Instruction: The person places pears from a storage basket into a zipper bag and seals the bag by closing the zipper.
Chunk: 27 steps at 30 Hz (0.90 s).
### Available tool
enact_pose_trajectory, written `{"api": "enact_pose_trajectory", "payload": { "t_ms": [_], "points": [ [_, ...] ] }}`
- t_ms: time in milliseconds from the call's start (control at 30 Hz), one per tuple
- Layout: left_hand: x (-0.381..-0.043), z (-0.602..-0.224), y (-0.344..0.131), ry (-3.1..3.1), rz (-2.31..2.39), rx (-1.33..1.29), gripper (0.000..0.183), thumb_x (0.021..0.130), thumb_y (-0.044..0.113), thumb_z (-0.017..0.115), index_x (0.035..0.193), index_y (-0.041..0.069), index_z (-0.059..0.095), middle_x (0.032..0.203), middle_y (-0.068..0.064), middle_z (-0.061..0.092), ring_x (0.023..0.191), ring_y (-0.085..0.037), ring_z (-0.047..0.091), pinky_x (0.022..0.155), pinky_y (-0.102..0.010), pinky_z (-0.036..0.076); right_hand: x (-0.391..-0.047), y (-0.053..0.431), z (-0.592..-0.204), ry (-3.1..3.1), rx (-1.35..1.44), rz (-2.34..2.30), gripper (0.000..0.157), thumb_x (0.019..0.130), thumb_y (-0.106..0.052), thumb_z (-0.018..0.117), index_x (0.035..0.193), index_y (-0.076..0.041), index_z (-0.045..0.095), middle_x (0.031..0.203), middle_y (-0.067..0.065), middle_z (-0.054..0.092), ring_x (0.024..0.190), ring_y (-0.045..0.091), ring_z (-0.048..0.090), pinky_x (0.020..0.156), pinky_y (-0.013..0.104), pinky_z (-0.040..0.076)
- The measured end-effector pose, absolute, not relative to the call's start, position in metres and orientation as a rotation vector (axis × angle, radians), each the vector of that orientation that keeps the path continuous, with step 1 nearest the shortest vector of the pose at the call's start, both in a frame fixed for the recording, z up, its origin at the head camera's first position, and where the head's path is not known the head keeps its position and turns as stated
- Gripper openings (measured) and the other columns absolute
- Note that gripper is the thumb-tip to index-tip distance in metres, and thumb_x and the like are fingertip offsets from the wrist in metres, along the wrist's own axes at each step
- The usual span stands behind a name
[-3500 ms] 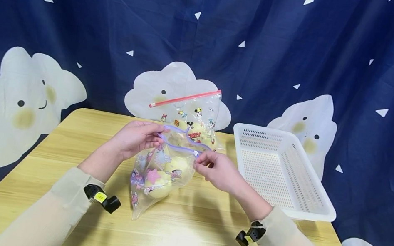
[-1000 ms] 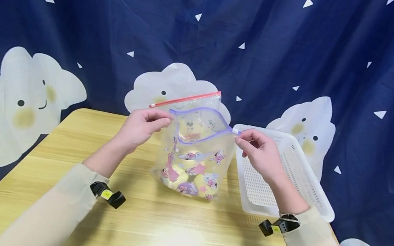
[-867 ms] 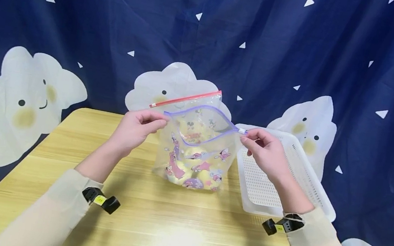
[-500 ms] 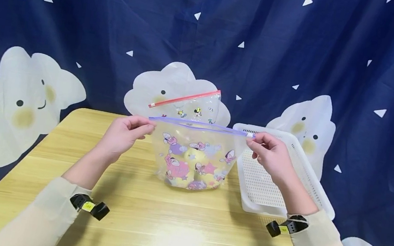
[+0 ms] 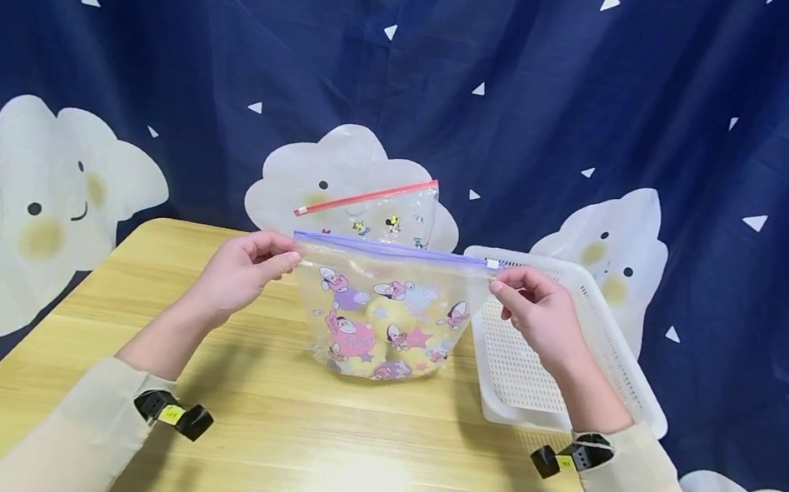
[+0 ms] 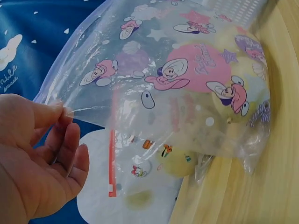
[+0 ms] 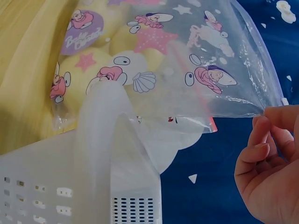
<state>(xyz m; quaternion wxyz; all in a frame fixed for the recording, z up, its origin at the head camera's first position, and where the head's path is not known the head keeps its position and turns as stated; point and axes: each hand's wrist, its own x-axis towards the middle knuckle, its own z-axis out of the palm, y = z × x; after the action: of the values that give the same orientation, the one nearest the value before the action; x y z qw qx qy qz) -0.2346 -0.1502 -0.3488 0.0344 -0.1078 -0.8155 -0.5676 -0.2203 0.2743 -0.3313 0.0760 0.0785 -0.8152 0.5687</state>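
A clear slider zip bag (image 5: 357, 295) printed with pink and purple cartoon figures stands upright on the table, its purple zip strip stretched straight between both hands. Several yellow round things (image 7: 131, 46) show through its wall, low in the bag. At the top left corner, my left hand (image 5: 243, 271) pinches the bag between thumb and forefinger; its other fingers curl loosely in the left wrist view. My right hand (image 5: 541, 304) pinches the opposite top corner, right beside the white slider (image 5: 492, 265). The two strip edges lie close together.
Behind stands a second clear bag (image 5: 409, 219) with a red zip strip (image 5: 371, 196), yellow contents showing in the left wrist view. A white perforated plastic basket (image 5: 524, 373) sits on the right of the wooden table (image 5: 260, 446). A dark blue cloud-print curtain (image 5: 422, 48) hangs behind.
The bag, earlier bunched and then gaping, has been drawn out wide, its mouth now straight and flat. My hands have moved apart, the right one moving right along with the slider.
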Motion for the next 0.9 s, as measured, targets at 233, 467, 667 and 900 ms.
{"api": "enact_pose_trajectory", "payload": {
  "t_ms": [233,467,667,900],
  "points": [
    [-0.233,-0.343,-0.145,-2.487,-1.713,-0.357,0.034,0.109,0.026,0.072,0.132,0.002,0.073,0.114,-0.003,0.073,0.103,-0.018,0.06,0.083,-0.019,0.054,-0.221,0.273,-0.334,-2.4,0.279,1.744,0.014,0.105,-0.017,0.076,0.111,-0.005,0.072,0.082,-0.013,0.064,0.07,0.009,0.058,0.059,0.02,0.048],
    [-0.226,-0.318,-0.104,-2.278,-1.49,-0.448,0.038,0.099,0.016,0.078,0.136,0.008,0.073,0.136,-0.012,0.07,0.128,-0.026,0.062,0.107,-0.037,0.049,-0.221,0.273,-0.334,-2.392,0.29,1.74,0.016,0.105,-0.017,0.076,0.112,-0.003,0.072,0.083,-0.013,0.065,0.07,0.009,0.058,0.06,0.02,0.048],
    [-0.222,-0.288,-0.041,-2.278,-1.177,-0.695,0.03,0.096,0.017,0.078,0.125,0.012,0.081,0.129,-0.008,0.074,0.131,-0.031,0.057,0.118,-0.056,0.037,-0.22,0.274,-0.337,-2.376,0.284,1.739,0.015,0.105,-0.016,0.076,0.111,-0.004,0.072,0.084,-0.014,0.066,0.07,0.009,0.058,0.059,0.02,0.048],
    [-0.235,-0.269,0.023,-2.617,-1.048,-0.886,0.036,0.103,0.029,0.078,0.134,0.011,0.078,0.129,-0.007,0.075,0.125,-0.024,0.067,0.113,-0.042,0.055,-0.219,0.273,-0.337,-2.39,0.278,1.713,0.019,0.105,-0.018,0.076,0.112,-0.001,0.071,0.082,-0.013,0.063,0.07,0.009,0.058,0.058,0.02,0.048]
  ]
}}
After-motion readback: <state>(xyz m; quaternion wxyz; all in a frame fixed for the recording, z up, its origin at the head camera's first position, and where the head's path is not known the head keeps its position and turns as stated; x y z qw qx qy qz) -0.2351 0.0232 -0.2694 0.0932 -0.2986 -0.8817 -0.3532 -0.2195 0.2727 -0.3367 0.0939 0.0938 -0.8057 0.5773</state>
